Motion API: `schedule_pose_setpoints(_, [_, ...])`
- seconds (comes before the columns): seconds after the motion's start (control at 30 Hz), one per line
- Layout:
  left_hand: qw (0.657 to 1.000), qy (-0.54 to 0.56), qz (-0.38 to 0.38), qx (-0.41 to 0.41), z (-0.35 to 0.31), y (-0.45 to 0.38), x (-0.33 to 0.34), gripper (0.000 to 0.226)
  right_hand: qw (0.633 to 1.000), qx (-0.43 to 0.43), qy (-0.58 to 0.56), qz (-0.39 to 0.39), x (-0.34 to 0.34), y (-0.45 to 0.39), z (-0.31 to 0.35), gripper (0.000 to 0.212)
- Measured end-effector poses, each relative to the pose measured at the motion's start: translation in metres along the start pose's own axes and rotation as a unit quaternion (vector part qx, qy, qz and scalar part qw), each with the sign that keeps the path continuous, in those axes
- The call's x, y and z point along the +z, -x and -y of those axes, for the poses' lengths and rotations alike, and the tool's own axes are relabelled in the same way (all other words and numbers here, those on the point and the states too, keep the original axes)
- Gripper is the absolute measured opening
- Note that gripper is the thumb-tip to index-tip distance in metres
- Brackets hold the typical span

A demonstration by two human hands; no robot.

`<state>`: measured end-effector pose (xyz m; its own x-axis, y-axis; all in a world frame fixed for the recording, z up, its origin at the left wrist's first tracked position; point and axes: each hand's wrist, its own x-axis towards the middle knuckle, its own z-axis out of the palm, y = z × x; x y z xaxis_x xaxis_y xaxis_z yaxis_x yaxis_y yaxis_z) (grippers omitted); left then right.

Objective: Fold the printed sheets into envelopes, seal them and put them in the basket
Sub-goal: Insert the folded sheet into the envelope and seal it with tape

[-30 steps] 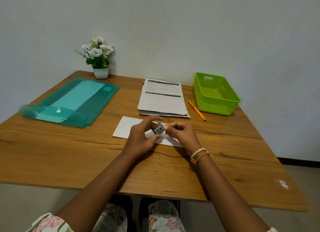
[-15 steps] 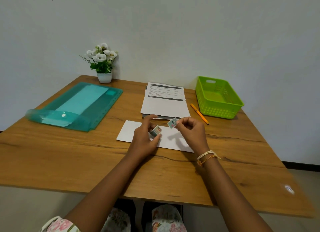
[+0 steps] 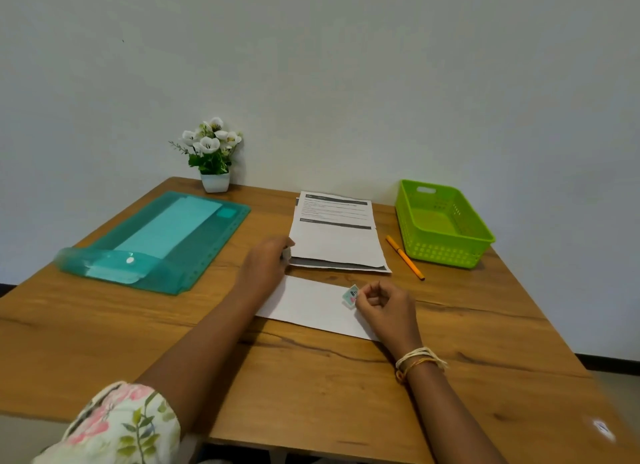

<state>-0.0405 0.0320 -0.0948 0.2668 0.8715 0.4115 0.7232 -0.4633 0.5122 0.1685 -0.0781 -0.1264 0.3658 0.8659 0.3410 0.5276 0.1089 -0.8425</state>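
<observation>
Your hands over the white envelope (image 3: 311, 304).
Your right hand (image 3: 388, 311) pinches a small sticker (image 3: 350, 295) in curled fingertips; your left hand (image 3: 265, 268) curls round a small sticker roll (image 3: 286, 254).

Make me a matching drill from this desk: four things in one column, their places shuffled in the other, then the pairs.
1. sticker
2. orange pen
3. flower pot
4. teal folder

A. far corner, by the wall
B. between the printed sheets and the green basket
C. pinched in the right hand, over the white envelope
D. left part of the table

Pairs: 1-C, 2-B, 3-A, 4-D
</observation>
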Motion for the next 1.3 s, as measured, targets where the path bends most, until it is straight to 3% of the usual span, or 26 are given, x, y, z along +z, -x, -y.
schedule_pose_setpoints(0.13, [0.993,-0.080,0.082,-0.023,0.019,-0.017,-0.004,0.025,1.000,-0.002,0.003,-0.002,0.000,0.001,-0.002,0.017])
schedule_pose_setpoints(0.23, [0.986,-0.115,0.119,0.021,0.020,-0.018,-0.002,0.029,1.000,-0.002,-0.005,0.004,0.000,-0.002,-0.003,0.017])
schedule_pose_setpoints(0.4, [0.977,-0.167,0.005,0.130,0.007,-0.003,0.007,0.015,0.999,0.005,-0.022,0.024,0.002,-0.005,-0.003,0.015])
schedule_pose_setpoints(0.53, [0.980,-0.094,-0.044,0.170,-0.023,0.018,0.020,0.006,0.998,0.028,-0.054,0.026,0.000,-0.007,-0.004,0.014])
schedule_pose_setpoints(0.67, [0.985,0.067,0.075,0.138,-0.053,0.036,0.038,0.025,0.994,0.039,-0.103,0.027,-0.007,-0.009,-0.002,0.009])
schedule_pose_setpoints(0.77, [0.985,0.042,0.139,0.091,-0.057,0.045,0.050,0.044,0.990,0.066,-0.119,0.041,-0.020,-0.013,-0.002,0.009])
schedule_pose_setpoints(1.07, [0.985,-0.029,0.130,0.106,-0.055,0.056,0.056,0.043,0.975,0.153,0.033,0.159,-0.048,-0.032,0.002,0.003])
schedule_pose_setpoints(1.3, [0.985,-0.039,0.136,0.104,-0.055,0.059,0.055,0.045,0.961,0.179,0.113,0.177,-0.046,-0.043,0.006,0.013])
